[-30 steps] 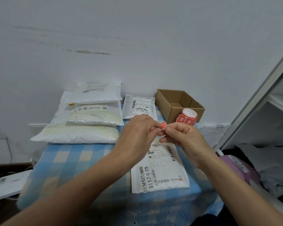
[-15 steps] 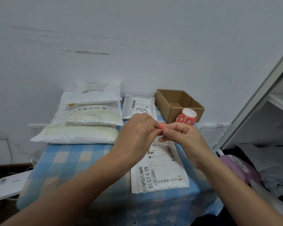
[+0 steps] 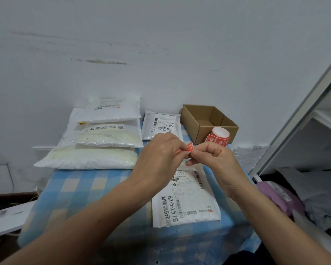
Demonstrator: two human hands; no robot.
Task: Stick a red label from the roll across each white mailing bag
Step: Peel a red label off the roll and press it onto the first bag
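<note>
Extended forward, raised, meeting at fingertips, with left hand point(image 3: 159, 157) and right hand point(image 3: 218, 161) both pinching one red label point(image 3: 189, 146).

1. red label point(image 3: 190, 148), 12 o'clock: left end hidden behind the fingers of the left hand point(image 3: 161, 159); print too small to read.
2. near mailing bag point(image 3: 185, 203), 5 o'clock: far end covered by the left hand and the right hand point(image 3: 218, 161).
3. far mailing bag point(image 3: 161, 124), 12 o'clock: near edge behind the left hand.
4. stacked bags point(image 3: 103, 134), 10 o'clock: lower ones largely covered by upper ones.
5. purple parcel point(image 3: 275, 196), 4 o'clock: partly behind the right forearm.
6. shelf unit point(image 3: 313, 131), 3 o'clock: cut off by the right edge.
7. white device point(image 3: 11, 217), 8 o'clock: kind not discernible.
</note>
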